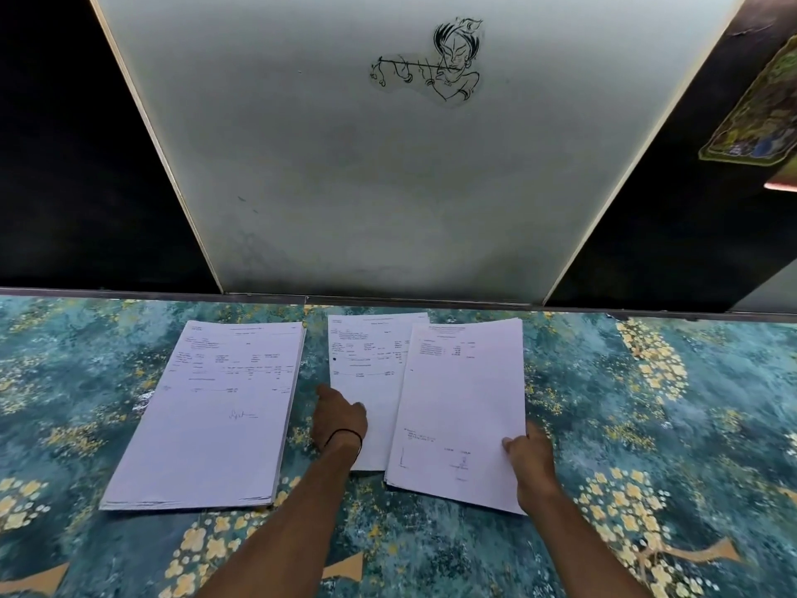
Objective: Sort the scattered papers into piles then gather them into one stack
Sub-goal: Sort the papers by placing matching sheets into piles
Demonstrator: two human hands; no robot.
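Pinched in the right hand (532, 461), thumb on top and the other fingers hidden below the sheets: the near right edge of the right pile (461, 394) of printed papers. Held by the left hand (338, 418), fingers curled at the left edge and thumb lying on the top sheet: the middle pile (366, 369). Round that wrist, a thin black wristband (343, 435). Hands apart, each closed on its own pile, both forearms reaching in from the near side.

Between the hands, the right pile tilted slightly and overlapping the right edge of the middle pile, hiding that side of it. Cannot tell whether the right pile's near end rests flat or is raised a little.

Just left of the left hand, apart from it and untouched: the left pile (207, 407), the thickest of the three, lying flat with a signature on its top sheet.

Under everything, the counter (647, 425), covered in a teal pattern with yellow flowers.

Beyond the hands, past the far edge of the counter: a white panel (366, 187) between dark surfaces, with a line-drawing sticker (431, 62) of a flute player high up. Far off to the right of the right hand, a colourful sticker (759, 110) on the dark surface.
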